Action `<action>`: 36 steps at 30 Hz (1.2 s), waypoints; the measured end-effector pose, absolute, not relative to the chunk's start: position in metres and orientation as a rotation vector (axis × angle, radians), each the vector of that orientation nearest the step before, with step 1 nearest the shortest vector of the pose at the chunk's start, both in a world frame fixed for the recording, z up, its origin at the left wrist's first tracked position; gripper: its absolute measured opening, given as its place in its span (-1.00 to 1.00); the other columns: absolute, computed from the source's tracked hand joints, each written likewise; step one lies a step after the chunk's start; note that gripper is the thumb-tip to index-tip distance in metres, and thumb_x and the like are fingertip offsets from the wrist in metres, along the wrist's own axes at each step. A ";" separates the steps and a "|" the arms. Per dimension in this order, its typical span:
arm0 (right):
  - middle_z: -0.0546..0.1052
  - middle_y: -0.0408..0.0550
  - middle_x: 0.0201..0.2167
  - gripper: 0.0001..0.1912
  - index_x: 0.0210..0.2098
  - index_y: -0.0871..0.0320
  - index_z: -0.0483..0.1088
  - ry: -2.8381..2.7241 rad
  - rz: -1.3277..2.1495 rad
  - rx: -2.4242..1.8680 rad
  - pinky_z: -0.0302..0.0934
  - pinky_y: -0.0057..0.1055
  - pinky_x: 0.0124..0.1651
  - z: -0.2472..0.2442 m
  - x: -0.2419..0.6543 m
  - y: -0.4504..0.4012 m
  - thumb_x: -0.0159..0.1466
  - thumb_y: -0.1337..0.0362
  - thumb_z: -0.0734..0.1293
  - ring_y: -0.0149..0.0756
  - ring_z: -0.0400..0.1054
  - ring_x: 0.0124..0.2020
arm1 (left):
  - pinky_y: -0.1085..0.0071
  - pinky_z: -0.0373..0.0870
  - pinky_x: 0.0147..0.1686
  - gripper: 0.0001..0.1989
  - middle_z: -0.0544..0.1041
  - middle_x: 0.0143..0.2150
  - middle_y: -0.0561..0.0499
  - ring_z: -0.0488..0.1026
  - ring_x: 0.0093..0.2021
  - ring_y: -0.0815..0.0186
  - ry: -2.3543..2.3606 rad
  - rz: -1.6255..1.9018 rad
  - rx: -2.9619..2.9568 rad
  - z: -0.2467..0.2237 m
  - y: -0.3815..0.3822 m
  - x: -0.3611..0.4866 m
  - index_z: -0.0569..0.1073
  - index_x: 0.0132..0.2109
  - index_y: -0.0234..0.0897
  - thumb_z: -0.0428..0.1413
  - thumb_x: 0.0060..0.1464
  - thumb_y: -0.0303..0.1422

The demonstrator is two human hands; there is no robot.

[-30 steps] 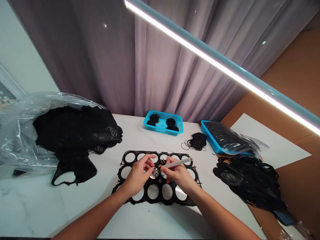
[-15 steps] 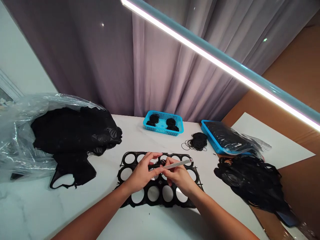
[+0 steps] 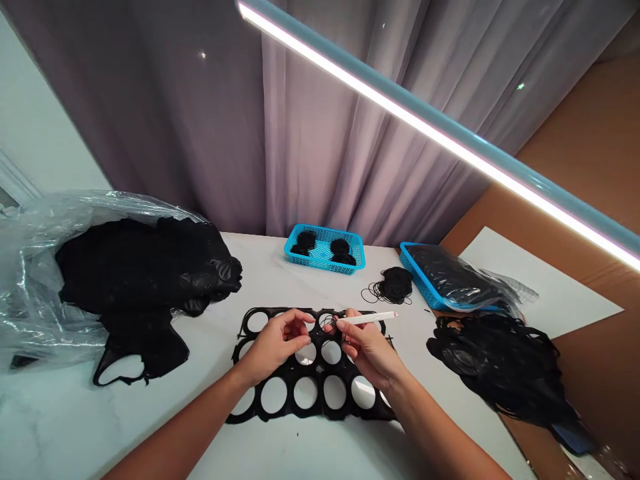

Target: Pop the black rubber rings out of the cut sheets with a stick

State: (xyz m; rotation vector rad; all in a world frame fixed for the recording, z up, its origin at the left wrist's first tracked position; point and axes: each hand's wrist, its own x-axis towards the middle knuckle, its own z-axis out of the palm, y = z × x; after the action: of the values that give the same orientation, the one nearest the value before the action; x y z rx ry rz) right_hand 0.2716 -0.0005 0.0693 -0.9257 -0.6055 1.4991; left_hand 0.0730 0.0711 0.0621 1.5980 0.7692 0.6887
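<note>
A black rubbery sheet (image 3: 320, 368) with rows of round holes lies flat on the white table under both hands. My right hand (image 3: 367, 347) grips a slim white pen-shaped tool (image 3: 367, 318), its pinkish end pointing right. Thin black loops (image 3: 329, 325) hang by the right fingertips; whether they are pinched there I cannot tell. Over the sheet's left half is my left hand (image 3: 280, 341), thumb and fingers curved but apart, with nothing visible between them.
A blue basket (image 3: 325, 265) holding black bundles stands at the back. Right of it are a loose bundle of black rings (image 3: 395, 285), another blue basket (image 3: 425, 287) with a bagged black stack, and a black heap (image 3: 500, 373). Black sheets (image 3: 145, 267) fill a clear bag on the left.
My hands have moved apart; the left drew back to the left and its fingers parted. The white tool shifted slightly right with my right hand, and thin loops now show by its fingertips.
</note>
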 end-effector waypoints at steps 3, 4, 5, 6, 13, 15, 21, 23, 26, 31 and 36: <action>0.41 -0.12 -0.39 -0.58 -0.47 0.13 0.19 -0.587 1.562 -0.907 -0.02 -0.64 -0.63 0.069 0.268 -0.001 0.09 0.22 0.55 -0.40 0.39 -0.33 | 0.27 0.43 -0.09 -0.53 0.47 -0.04 -0.09 0.43 0.02 0.15 0.743 0.655 1.587 0.067 0.067 0.074 0.41 0.13 -0.18 0.18 0.03 -0.33; 0.42 -0.12 -0.38 -0.58 -0.46 0.13 0.19 -0.595 1.601 -0.894 0.00 -0.64 -0.62 0.070 0.267 -0.002 0.09 0.22 0.55 -0.39 0.40 -0.31 | 0.23 0.41 -0.03 -0.49 0.45 0.05 -0.12 0.38 0.12 0.12 0.738 0.653 1.576 0.069 0.066 0.075 0.36 0.18 -0.14 0.16 0.05 -0.32; 0.43 -0.11 -0.37 -0.58 -0.46 0.13 0.18 -0.605 1.645 -0.877 0.03 -0.63 -0.60 0.072 0.265 -0.003 0.10 0.23 0.55 -0.38 0.40 -0.30 | 0.18 0.37 0.04 -0.45 0.41 0.14 -0.13 0.33 0.21 0.10 0.723 0.641 1.555 0.071 0.066 0.077 0.32 0.22 -0.10 0.14 0.06 -0.33; 0.44 -0.10 -0.36 -0.58 -0.46 0.12 0.18 -0.614 1.687 -0.856 0.06 -0.62 -0.57 0.073 0.263 -0.004 0.10 0.23 0.54 -0.38 0.40 -0.30 | 0.14 0.33 0.10 -0.42 0.38 0.20 -0.13 0.28 0.26 0.09 0.697 0.617 1.520 0.073 0.066 0.079 0.29 0.25 -0.07 0.12 0.06 -0.35; 0.46 -0.12 -0.35 -0.62 -0.39 0.10 0.20 -0.575 1.817 -0.746 0.15 -0.57 -0.42 0.079 0.260 -0.009 0.10 0.27 0.52 -0.41 0.37 -0.30 | 0.22 0.35 0.03 -0.32 0.45 0.12 -0.12 0.47 0.06 0.19 0.553 0.351 1.176 0.079 0.076 0.089 0.25 0.28 -0.08 0.25 0.01 -0.36; 0.45 -0.12 -0.35 -0.62 -0.39 0.10 0.18 -0.575 1.822 -0.720 0.12 -0.57 -0.46 0.077 0.261 -0.009 0.10 0.26 0.52 -0.45 0.31 -0.37 | 0.23 0.41 -0.09 -0.39 0.53 -0.06 -0.08 0.53 -0.09 0.20 0.535 0.275 1.153 0.077 0.075 0.091 0.31 0.21 -0.14 0.29 0.03 -0.24; 0.42 -0.11 -0.31 -0.64 -0.43 0.10 0.19 -0.407 1.772 -0.615 0.10 -0.60 -0.55 0.071 0.267 -0.006 0.08 0.38 0.50 -0.50 0.16 -0.47 | 0.47 0.28 -0.44 -0.49 0.48 -0.41 0.09 0.46 -0.47 0.38 0.624 0.344 1.151 0.064 0.073 0.087 0.42 -0.01 -0.26 0.35 -0.04 -0.15; 0.42 -0.09 -0.29 -0.71 -0.41 0.12 0.26 -0.306 1.764 -0.573 0.16 -0.61 -0.52 0.068 0.272 -0.004 0.10 0.43 0.49 -0.51 0.16 -0.47 | 0.46 0.28 -0.42 -0.47 0.45 -0.46 0.13 0.45 -0.48 0.39 0.685 0.445 1.158 0.060 0.076 0.083 0.41 0.00 -0.29 0.37 -0.08 -0.19; 0.42 -0.10 -0.33 -0.75 -0.41 0.14 0.33 -0.158 1.665 -0.545 0.23 -0.60 -0.50 0.062 0.282 0.000 0.10 0.45 0.49 -0.50 0.21 -0.46 | 0.41 0.35 -0.28 -0.51 0.50 -0.40 0.08 0.48 -0.37 0.36 0.747 0.607 1.174 0.060 0.081 0.076 0.42 -0.01 -0.30 0.35 -0.04 -0.20; 0.48 -0.11 -0.31 -0.75 -0.40 0.16 0.37 -0.048 1.556 -0.563 0.25 -0.64 -0.45 0.053 0.294 0.007 0.06 0.47 0.52 -0.52 0.31 -0.39 | 0.42 0.34 -0.27 -0.63 0.49 -0.38 0.10 0.49 -0.34 0.36 0.772 0.753 1.242 0.074 0.083 0.068 0.43 -0.08 -0.29 0.30 0.03 -0.22; 0.52 -0.07 -0.11 -0.79 -0.43 0.14 0.34 -0.304 1.668 -0.625 0.32 -0.48 -0.21 0.051 0.278 0.001 0.16 0.37 0.48 -0.33 0.41 -0.11 | 0.39 0.39 -0.30 -0.65 0.54 -0.33 0.03 0.47 -0.41 0.36 0.712 0.670 1.327 0.089 0.074 0.074 0.46 -0.09 -0.30 0.32 0.01 -0.26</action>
State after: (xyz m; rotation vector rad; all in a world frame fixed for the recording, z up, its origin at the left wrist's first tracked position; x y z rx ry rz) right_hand 0.2778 0.0013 0.0514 -0.6255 -0.3042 1.6678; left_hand 0.0744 0.0740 0.0892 1.3266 0.7121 0.6703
